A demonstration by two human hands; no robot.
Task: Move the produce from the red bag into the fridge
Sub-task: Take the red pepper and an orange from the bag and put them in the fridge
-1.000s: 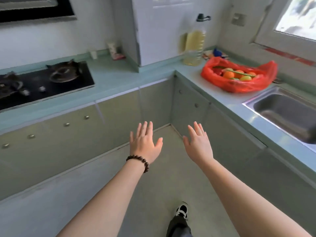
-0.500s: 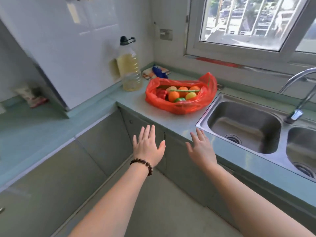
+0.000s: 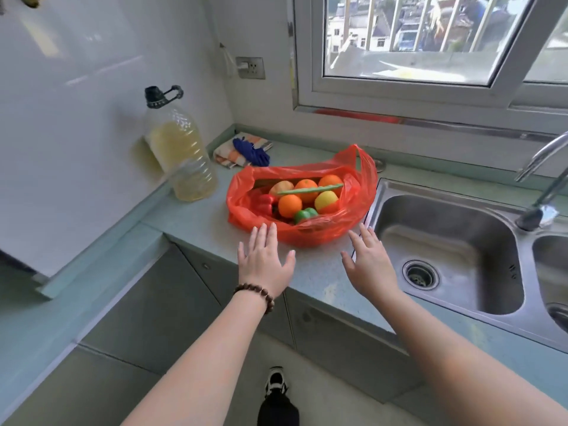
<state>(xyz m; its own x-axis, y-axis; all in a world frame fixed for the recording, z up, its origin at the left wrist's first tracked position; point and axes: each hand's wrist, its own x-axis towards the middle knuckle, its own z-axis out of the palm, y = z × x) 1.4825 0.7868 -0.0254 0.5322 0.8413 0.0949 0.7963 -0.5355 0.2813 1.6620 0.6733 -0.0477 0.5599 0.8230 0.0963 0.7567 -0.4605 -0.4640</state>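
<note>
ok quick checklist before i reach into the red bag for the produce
1. Red bag mouth open, produce exposed: ok.
2. Left hand empty, fingers straight: ok.
3. Right hand empty, fingers straight: ok.
4. Long green vegetable lies across the oranges; lift it first: not ok.
5. Bag sits fully on the counter, beside the sink: ok.
6. Fridge open and reachable: cannot tell, not in view.

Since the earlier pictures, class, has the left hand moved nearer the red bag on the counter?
Yes. The left hand has moved forward toward the red bag; its fingertips now reach the bag's near edge over the counter, fingers straight, holding nothing.
</note>
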